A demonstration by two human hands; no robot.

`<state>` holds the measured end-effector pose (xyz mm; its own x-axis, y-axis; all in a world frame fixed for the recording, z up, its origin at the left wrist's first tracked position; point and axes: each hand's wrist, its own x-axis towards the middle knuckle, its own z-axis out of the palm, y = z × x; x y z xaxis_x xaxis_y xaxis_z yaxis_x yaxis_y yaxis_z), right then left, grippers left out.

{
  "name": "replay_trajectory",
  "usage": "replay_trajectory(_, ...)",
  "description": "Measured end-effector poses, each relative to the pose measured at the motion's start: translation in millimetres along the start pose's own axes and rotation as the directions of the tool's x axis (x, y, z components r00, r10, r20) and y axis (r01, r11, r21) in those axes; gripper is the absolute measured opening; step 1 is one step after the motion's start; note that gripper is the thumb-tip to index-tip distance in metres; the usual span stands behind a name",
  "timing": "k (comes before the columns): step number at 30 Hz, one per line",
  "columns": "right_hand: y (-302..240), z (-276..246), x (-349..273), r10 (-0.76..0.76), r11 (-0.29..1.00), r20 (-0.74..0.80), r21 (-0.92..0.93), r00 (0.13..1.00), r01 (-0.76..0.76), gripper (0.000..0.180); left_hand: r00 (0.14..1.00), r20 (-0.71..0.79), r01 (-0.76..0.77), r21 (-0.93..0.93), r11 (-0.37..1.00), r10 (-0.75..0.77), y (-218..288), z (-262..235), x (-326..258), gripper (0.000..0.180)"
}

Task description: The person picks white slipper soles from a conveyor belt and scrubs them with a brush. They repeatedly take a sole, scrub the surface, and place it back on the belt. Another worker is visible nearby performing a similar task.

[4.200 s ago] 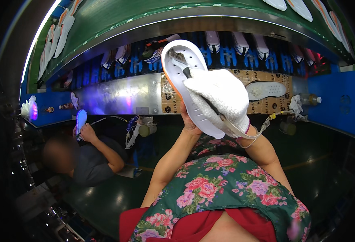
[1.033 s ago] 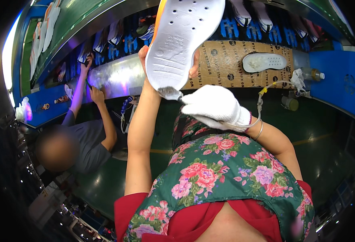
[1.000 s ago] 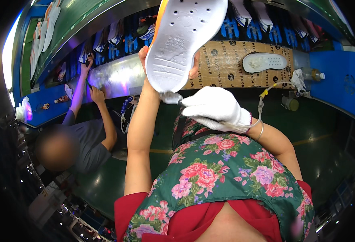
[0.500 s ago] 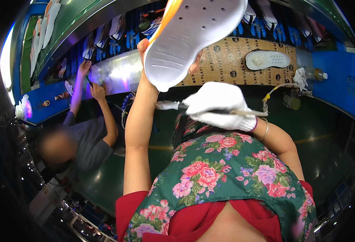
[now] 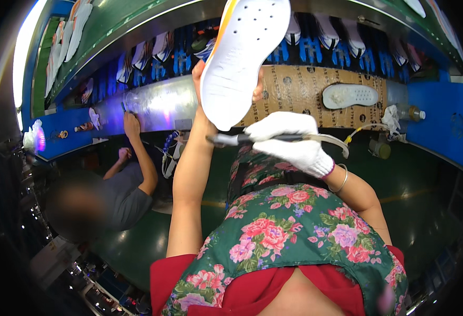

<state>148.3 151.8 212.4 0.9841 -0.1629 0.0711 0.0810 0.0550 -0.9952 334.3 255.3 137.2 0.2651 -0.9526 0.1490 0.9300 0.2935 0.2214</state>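
My left hand (image 5: 199, 76) grips a white shoe sole (image 5: 237, 68) with an orange edge, its fingers wrapped round both sides. The holed face of the sole is toward me, and its far end runs out of the top of the picture. In a white glove, my right hand (image 5: 289, 145) is closed on a dark-handled brush (image 5: 242, 139). A pale hose (image 5: 330, 139) comes off the handle's right end. The brush tip points left, just below the near end of the sole; whether the two touch I cannot tell.
Another white sole (image 5: 350, 96) lies on a cardboard sheet (image 5: 294, 97) on the bench. Shoe uppers (image 5: 327, 36) stand in a row behind, among blue holders. A bottle (image 5: 415, 113) and crumpled tissue (image 5: 391, 118) are at right. A co-worker (image 5: 129, 184) works at left.
The sole now looks smaller, farther from me and tilted more upright. My gloved hand with the brush has shifted only slightly. The co-worker's hands have come apart, one of them lower.
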Motion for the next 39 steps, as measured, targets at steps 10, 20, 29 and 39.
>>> replay_trajectory(10,-32,-78,83,-0.588,0.417,0.082,-0.822,0.805,0.388,0.023,0.956,-0.295,-0.038,-0.153,0.988,-0.009,-46,13,-30,0.084)
replay_trajectory(20,-27,-10,27,-0.03,0.937,0.224,-0.334,0.974,0.106,0.02,0.976,-0.147,-0.187,-0.201,0.962,0.16,-20,-15,-44,0.092)
replay_trajectory(29,-1,-62,-15,0.244,0.881,-0.361,0.47,0.9,-0.051,0.014,0.959,0.223,-0.176,-0.022,0.984,0.176,45,38,-51,0.116)
replay_trajectory(39,54,-31,-10,0.353,0.911,-0.434,0.36,0.829,-0.199,0.018,0.89,-0.184,-0.447,-0.162,0.88,0.418,129,44,111,0.09)
